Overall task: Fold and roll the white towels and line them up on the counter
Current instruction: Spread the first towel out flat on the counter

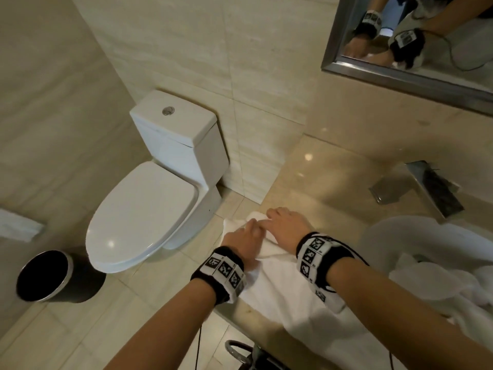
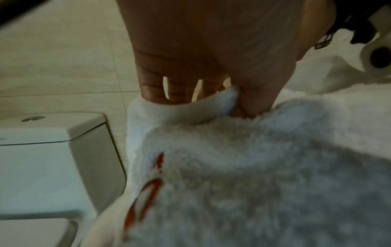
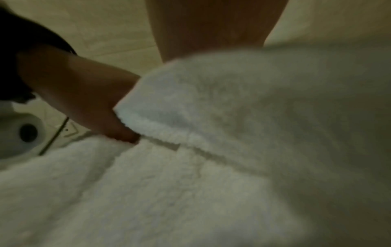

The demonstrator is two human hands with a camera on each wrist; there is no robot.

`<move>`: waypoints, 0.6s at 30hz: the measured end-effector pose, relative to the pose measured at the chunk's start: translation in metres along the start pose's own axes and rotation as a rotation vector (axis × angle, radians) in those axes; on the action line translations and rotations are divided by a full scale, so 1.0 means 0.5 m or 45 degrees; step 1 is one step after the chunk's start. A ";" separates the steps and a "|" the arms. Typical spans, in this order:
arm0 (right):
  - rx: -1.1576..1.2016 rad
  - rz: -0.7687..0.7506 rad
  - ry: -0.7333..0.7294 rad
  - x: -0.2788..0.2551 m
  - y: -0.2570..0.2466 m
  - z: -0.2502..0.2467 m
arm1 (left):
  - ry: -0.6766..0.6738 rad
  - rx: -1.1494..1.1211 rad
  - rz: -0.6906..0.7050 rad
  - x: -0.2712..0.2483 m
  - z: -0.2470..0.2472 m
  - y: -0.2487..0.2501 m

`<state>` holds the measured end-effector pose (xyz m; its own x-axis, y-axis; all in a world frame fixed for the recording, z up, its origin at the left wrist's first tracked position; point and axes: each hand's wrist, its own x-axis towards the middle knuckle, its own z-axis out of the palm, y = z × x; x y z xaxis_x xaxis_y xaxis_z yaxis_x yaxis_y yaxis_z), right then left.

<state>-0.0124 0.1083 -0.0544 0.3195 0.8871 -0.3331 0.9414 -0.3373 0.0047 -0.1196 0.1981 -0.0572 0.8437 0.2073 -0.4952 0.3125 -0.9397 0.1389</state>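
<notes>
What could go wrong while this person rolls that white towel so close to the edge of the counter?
The white towel lies at the counter's left corner, and its near part spills over the front edge, so it might slide off toward the floor beside the toilet. The left hand and right hand grip only the far end, so the roll could come out loose or crooked. More white cloth piled in the sink might get in the way.
</notes>
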 end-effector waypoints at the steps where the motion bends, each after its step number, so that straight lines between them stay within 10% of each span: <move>1: -0.031 0.003 -0.009 0.009 0.004 0.001 | -0.015 -0.013 -0.002 0.001 -0.003 -0.002; 7: 0.058 0.480 -0.151 0.048 0.057 0.000 | -0.066 -0.050 -0.067 0.012 -0.001 -0.032; 12: 0.247 0.195 -0.106 0.037 0.045 0.001 | -0.062 -0.124 -0.141 0.048 0.015 -0.049; 18: 0.516 0.139 -0.252 0.000 0.059 0.038 | -0.334 -1.262 -0.480 0.093 -0.020 -0.092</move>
<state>0.0134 0.0922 -0.0723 0.3507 0.7757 -0.5247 0.7726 -0.5563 -0.3061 -0.0904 0.2535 -0.0781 0.5372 0.2609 -0.8021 0.8434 -0.1669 0.5106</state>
